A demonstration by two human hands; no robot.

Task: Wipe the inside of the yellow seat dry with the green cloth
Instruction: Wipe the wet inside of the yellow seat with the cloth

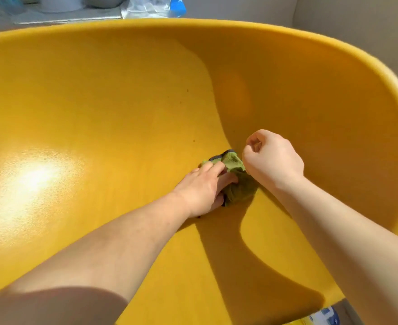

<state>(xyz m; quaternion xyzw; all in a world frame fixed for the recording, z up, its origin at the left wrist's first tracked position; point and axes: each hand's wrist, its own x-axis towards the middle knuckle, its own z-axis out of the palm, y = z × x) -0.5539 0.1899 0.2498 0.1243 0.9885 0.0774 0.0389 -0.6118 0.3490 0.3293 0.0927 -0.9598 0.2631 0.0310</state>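
Observation:
The yellow seat (123,95) fills almost the whole view, a big smooth shell with a raised rim curving along the top and right. A crumpled green cloth (236,191) with a dark hem lies low in the seat's hollow, near the right wall. My left hand (202,191) presses on the cloth with its fingers curled into the fabric. My right hand (272,158) hovers just above and to the right of the cloth, its fingers curled into a loose fist; nothing shows inside it.
Sunlight makes a bright glare patch (36,179) on the seat's left side. Beyond the rim, a grey ledge (52,15) carries containers and a clear plastic bag with blue print (153,7). A pale wall stands at the top right.

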